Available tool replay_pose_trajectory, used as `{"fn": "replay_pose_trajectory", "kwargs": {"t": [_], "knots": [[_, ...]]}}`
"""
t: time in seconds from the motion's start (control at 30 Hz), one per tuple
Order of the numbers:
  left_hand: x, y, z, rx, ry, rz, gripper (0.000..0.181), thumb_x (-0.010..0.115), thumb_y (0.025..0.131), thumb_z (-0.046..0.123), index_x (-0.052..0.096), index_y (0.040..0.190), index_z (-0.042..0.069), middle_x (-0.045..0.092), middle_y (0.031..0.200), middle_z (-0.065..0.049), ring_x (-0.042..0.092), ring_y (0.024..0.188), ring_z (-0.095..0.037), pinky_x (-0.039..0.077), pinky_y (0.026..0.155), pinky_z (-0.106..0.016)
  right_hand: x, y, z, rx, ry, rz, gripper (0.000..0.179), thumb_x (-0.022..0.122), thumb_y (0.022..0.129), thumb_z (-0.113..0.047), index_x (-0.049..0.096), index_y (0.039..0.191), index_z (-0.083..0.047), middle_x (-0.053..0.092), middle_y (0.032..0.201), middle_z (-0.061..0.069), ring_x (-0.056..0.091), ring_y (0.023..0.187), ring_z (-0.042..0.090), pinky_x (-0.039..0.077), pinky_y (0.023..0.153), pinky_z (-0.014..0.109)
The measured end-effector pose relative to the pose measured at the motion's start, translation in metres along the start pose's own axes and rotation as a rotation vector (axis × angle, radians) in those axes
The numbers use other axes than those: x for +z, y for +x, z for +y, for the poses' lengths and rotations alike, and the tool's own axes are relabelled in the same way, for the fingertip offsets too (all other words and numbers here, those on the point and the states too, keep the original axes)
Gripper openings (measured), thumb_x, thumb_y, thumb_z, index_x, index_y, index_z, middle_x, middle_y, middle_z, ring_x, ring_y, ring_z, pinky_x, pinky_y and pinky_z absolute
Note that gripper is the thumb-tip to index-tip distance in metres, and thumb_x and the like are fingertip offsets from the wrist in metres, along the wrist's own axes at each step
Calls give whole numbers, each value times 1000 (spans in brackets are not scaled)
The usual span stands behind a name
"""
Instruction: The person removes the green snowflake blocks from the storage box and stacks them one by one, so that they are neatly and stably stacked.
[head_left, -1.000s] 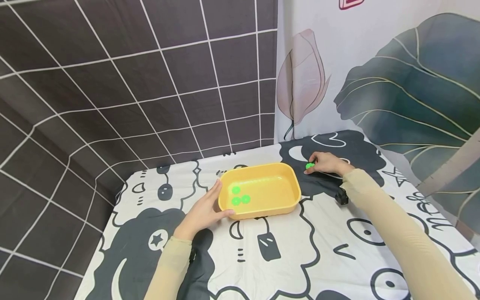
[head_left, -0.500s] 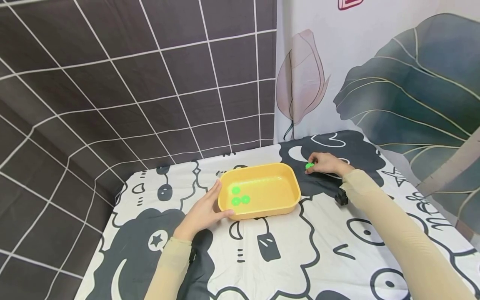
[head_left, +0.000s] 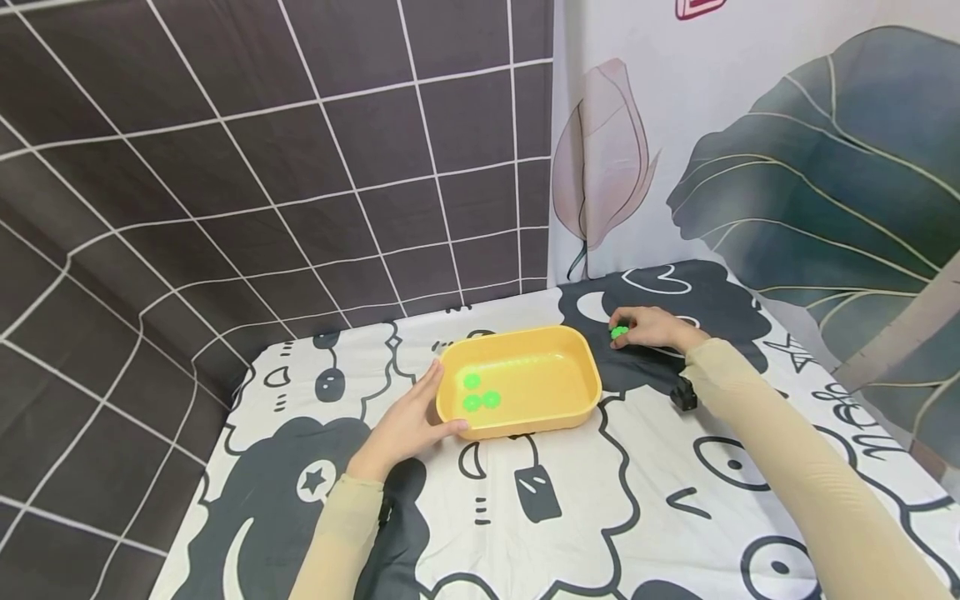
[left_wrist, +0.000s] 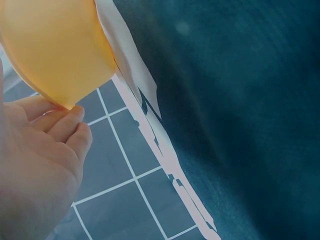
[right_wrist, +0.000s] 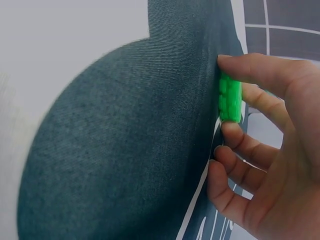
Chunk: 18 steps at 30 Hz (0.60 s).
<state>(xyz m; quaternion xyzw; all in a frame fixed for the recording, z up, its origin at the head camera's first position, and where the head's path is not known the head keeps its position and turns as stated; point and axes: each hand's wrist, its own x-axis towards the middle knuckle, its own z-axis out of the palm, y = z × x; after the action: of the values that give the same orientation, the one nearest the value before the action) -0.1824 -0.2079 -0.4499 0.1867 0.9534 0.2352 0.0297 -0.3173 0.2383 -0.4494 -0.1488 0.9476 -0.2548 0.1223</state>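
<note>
- The left hand (head_left: 405, 429) sits at the tray's 8 o'clock, thumb over the near rim and fingers along the end wall, gripping that corner between them.
- The tray (head_left: 540, 396) lies with its long axis from about 9 to 3 o'clock, the right end slightly farther off.
- Three green discs (head_left: 491, 399) lie inside, toward its 8 o'clock end.
- Script (head_left: 855, 421) is printed on the cloth (head_left: 570, 500), at the tray's 3 o'clock; I cannot read it surely.
- The right hand (head_left: 654, 325) is the nearer one to the green piece (right_wrist: 231, 100), pinching it, thumb at its 12 o'clock end and a fingertip at 6 in the right wrist view, its long axis between them.
- From that piece, the tray is at 8 o'clock, near but apart.
- Farthest, a red mark (head_left: 700, 8) on the hanging is cut off and unreadable; no brand shows.
</note>
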Motion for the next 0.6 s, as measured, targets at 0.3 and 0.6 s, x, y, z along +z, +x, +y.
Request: {"fn": "replay_pose_trajectory", "kwargs": {"t": [0.3, 0.6], "knots": [[1, 1, -1, 11, 1, 3, 110, 66, 82, 73, 21, 160, 11, 14, 167, -1, 23, 151, -24, 28, 119, -47, 1, 0, 0, -11, 0, -9, 27, 73, 86, -26, 66, 108, -11, 64, 93, 7, 54, 83, 25, 43, 73, 38], [1, 1, -2, 10, 4, -1, 110, 67, 82, 72, 21, 160, 11, 13, 167, 0, 22, 151, -24, 28, 119, -46, 2, 1, 1, 4, -7, 14, 41, 75, 86, -29, 63, 118, -7, 62, 93, 10, 55, 84, 27, 45, 73, 40]]}}
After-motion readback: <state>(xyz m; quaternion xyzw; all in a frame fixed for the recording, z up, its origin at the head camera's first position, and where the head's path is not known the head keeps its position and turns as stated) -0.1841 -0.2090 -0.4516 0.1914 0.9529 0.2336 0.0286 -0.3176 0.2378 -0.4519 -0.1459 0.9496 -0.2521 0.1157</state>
